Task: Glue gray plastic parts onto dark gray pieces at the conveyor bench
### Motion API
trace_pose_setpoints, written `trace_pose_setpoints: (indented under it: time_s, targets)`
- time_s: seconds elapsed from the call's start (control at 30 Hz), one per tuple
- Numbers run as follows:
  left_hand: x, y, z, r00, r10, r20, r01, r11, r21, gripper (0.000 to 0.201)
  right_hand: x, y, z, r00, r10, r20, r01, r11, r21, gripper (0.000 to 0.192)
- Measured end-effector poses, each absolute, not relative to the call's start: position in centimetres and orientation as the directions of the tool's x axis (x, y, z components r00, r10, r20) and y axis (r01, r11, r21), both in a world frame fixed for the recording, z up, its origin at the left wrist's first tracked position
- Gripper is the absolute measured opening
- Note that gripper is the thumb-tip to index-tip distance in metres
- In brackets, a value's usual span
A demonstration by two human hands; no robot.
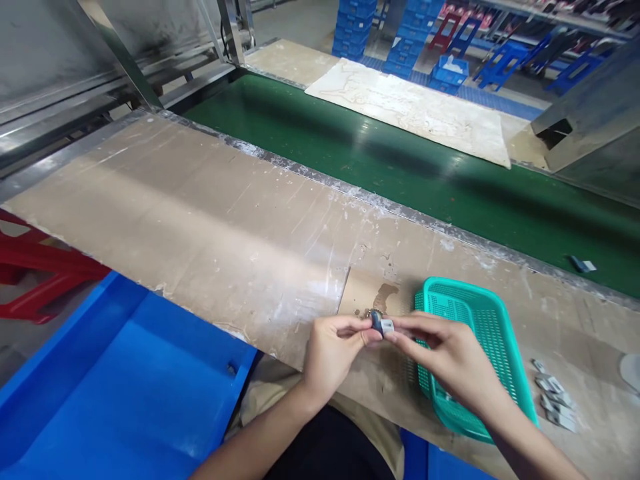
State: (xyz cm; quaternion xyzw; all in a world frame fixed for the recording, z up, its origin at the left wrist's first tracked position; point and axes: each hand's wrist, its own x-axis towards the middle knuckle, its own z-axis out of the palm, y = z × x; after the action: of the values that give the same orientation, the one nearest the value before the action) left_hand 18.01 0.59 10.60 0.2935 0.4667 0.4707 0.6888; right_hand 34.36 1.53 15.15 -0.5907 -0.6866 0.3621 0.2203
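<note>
Between thumb and fingertips, my left hand [335, 353] pinches a small dark blue part [377, 321]. My right hand [447, 350] grips a small light grey piece [387, 326] that meets the dark part's right side. Whether the two are joined or only touching, I cannot tell. Both hands are above a square of brown cardboard [353, 293] with a dark wet stain, near the table's front edge. Partly under my right forearm stands a green plastic basket [500, 317]. Several loose grey pieces [555, 397] lie in a small pile to its right.
A green conveyor belt [320, 143] runs behind the brown work table [200, 220]; a dark and grey part [583, 264] lies on it. A stained white board [410, 110] covers part of its far edge. A blue bin [135, 380] is at the lower left, beside a red stool [45, 267].
</note>
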Motion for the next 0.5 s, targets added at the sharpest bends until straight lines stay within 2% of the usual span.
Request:
trace_pose_setpoints:
  time_s: [0.07, 0.13, 0.2, 0.3, 0.4, 0.5]
  targets:
    - [17.0, 1.3, 10.7, 0.148, 0.923, -0.356, -0.311, 0.385, 0.869, 0.037, 35.7, 4.4, 14.6, -0.095, 0.994, -0.05, 0.712, 0.033, -0.701, 0.028]
    - [15.1, 1.8, 10.9, 0.084, 0.932, -0.352, -0.26, 0.361, 0.895, 0.046, 38.0, 8.5, 14.1, 0.101, 0.991, 0.091, 0.773, -0.02, -0.634, 0.028]
    - [12.3, 1.9, 10.8, -0.08, 0.945, -0.317, -0.198, 0.296, 0.934, 0.043, 41.1, 12.8, 13.8, 0.306, 0.937, 0.17, 0.773, -0.14, -0.618, 0.026]
    - [7.6, 1.5, 10.1, -0.36, 0.905, -0.226, -0.079, 0.212, 0.974, 0.039, 45.7, 18.0, 13.9, 0.501, 0.832, 0.236, 0.738, -0.269, -0.618, 0.027]
    - [3.7, 0.2, 9.3, -0.601, 0.794, -0.091, 0.063, 0.161, 0.985, 0.037, 48.5, 19.7, 14.0, 0.599, 0.776, 0.197, 0.668, -0.348, -0.658, 0.03]
    - [0.9, -1.5, 8.2, -0.829, 0.548, 0.106, 0.187, 0.093, 0.978, 0.027, 49.7, 18.1, 14.0, 0.57, 0.809, 0.146, 0.65, -0.336, -0.682, 0.03]
